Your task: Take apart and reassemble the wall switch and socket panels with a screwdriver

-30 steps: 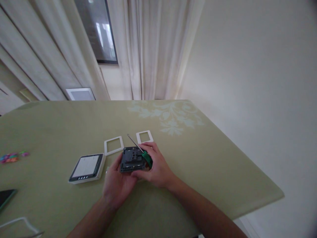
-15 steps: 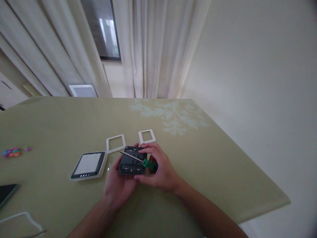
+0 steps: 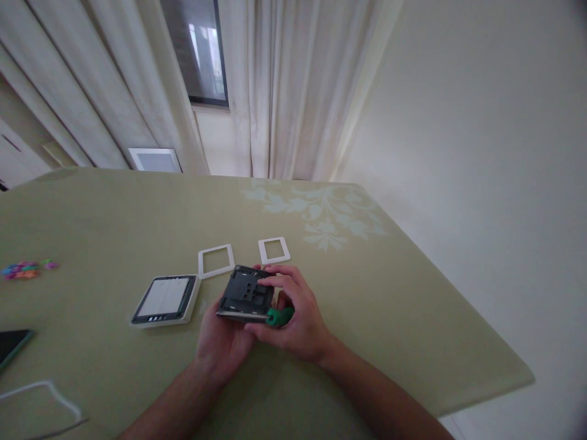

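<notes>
My left hand cups a dark grey square switch module from below and on its left side. My right hand is closed around the green handle of a screwdriver, and its fingertips rest on the module's right edge. The screwdriver's metal shaft lies across the module's near edge, pointing left. Just beyond the hands lie two white square frames, a left frame and a right frame. Left of my left hand sits a white wall switch with a dark border.
A green tablecloth with a pale floral pattern covers the table. Small colourful pieces lie at the far left, above a dark flat object. A white cord lies at the lower left. Curtains and a wall stand behind the table.
The screwdriver shaft has swung down from across the module's middle to its near edge. The module is tilted differently in my hands. The view has shifted slightly.
</notes>
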`<state>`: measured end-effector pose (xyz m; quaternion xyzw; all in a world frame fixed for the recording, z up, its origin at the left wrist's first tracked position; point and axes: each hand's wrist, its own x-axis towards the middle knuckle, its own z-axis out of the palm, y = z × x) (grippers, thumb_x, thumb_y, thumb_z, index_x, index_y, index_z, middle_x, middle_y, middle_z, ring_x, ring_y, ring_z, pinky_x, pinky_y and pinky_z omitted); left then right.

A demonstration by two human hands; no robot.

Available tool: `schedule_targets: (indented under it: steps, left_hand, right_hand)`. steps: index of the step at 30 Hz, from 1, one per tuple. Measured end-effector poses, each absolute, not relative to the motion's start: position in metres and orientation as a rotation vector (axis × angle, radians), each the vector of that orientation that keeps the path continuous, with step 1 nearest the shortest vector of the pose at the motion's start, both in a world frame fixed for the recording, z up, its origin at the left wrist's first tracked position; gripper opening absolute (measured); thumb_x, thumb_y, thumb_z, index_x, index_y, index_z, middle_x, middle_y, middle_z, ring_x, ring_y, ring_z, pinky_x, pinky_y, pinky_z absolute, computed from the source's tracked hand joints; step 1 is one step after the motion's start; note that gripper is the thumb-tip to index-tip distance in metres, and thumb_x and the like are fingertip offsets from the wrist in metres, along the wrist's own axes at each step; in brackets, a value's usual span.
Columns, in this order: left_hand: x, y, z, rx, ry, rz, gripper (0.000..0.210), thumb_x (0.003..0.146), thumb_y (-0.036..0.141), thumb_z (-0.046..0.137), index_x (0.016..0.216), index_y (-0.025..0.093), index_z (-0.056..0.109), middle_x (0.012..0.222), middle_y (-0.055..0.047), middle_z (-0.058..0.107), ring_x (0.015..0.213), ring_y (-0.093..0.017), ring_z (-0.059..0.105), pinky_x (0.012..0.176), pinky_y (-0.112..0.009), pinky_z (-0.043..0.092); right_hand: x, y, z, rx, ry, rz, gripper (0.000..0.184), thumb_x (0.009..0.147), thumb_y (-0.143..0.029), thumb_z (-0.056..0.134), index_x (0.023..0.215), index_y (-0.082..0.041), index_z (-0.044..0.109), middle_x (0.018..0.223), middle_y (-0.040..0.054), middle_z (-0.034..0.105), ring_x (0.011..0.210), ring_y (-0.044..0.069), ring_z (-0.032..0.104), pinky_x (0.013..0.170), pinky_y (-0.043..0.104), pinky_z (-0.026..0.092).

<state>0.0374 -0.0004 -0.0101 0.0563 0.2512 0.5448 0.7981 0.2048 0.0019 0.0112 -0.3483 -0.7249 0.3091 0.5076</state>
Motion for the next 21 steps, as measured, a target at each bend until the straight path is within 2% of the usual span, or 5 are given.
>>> schedule_targets:
  steps: [6, 16, 19, 21]
  left_hand:
    - [0.034, -0.004, -0.017, 0.147, 0.445, 1.178, 0.052, 0.099, 0.023, 0.053, 0.149, 0.022, 0.068, 0.138, -0.012, 0.077, 0.132, -0.034, 0.071, 0.115, -0.053, 0.057]
    - [0.031, -0.008, -0.031, 0.266, 0.426, 1.183, 0.057, 0.098, 0.035, 0.056, 0.154, 0.026, 0.063, 0.146, -0.01, 0.073, 0.143, -0.035, 0.063, 0.116, -0.051, 0.056]
    - [0.033, -0.01, -0.032, 0.255, 0.462, 1.221, 0.056, 0.097, 0.04, 0.059, 0.151, 0.028, 0.066, 0.139, -0.008, 0.077, 0.138, -0.033, 0.066, 0.111, -0.046, 0.06]
    - [0.032, -0.009, -0.025, 0.26, 0.491, 1.164, 0.049, 0.097, 0.037, 0.062, 0.144, 0.026, 0.071, 0.127, -0.009, 0.081, 0.126, -0.034, 0.073, 0.099, -0.043, 0.066]
  right_hand:
    - [0.203, -0.001, 0.012, -0.843, -1.776, 0.731, 0.068, 0.072, -0.037, 0.097, 0.133, -0.03, 0.066, 0.141, 0.0123, 0.062, 0.137, 0.03, 0.062, 0.116, 0.047, 0.054]
    - [0.204, -0.001, 0.015, -0.821, -1.838, 0.675, 0.069, 0.073, -0.034, 0.097, 0.134, -0.029, 0.065, 0.14, 0.0136, 0.062, 0.138, 0.03, 0.061, 0.116, 0.045, 0.054]
    - [0.205, -0.005, 0.016, -0.803, -1.849, 0.644, 0.07, 0.073, -0.033, 0.097, 0.134, -0.029, 0.065, 0.139, 0.0136, 0.064, 0.137, 0.032, 0.061, 0.114, 0.047, 0.055]
    - [0.207, -0.009, 0.018, -0.812, -1.804, 0.678, 0.072, 0.07, -0.033, 0.098, 0.135, -0.031, 0.066, 0.141, 0.0137, 0.064, 0.122, 0.032, 0.068, 0.099, 0.045, 0.062]
